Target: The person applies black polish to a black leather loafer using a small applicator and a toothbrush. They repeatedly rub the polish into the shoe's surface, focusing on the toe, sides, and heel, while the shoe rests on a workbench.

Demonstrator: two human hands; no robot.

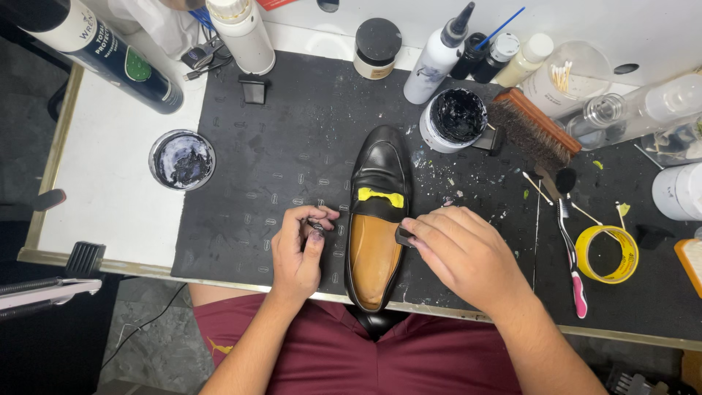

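Observation:
A black loafer (380,164) with a tan inside lies on a black mat (292,146), toe pointing away, a strip of yellow tape (380,196) across its saddle. My left hand (298,249) rests just left of the shoe, fingertips stained dark and pinched on a small dark object I cannot identify. My right hand (459,252) lies at the shoe's right edge and pinches a small black applicator pad (404,235) against the side of the loafer.
An open jar of black polish (455,118) and a wooden brush (532,128) stand behind the shoe. A jar lid (182,159) lies at left. Bottles line the back. A yellow tape roll (607,254), a toothbrush (570,252) and cotton swabs lie at right.

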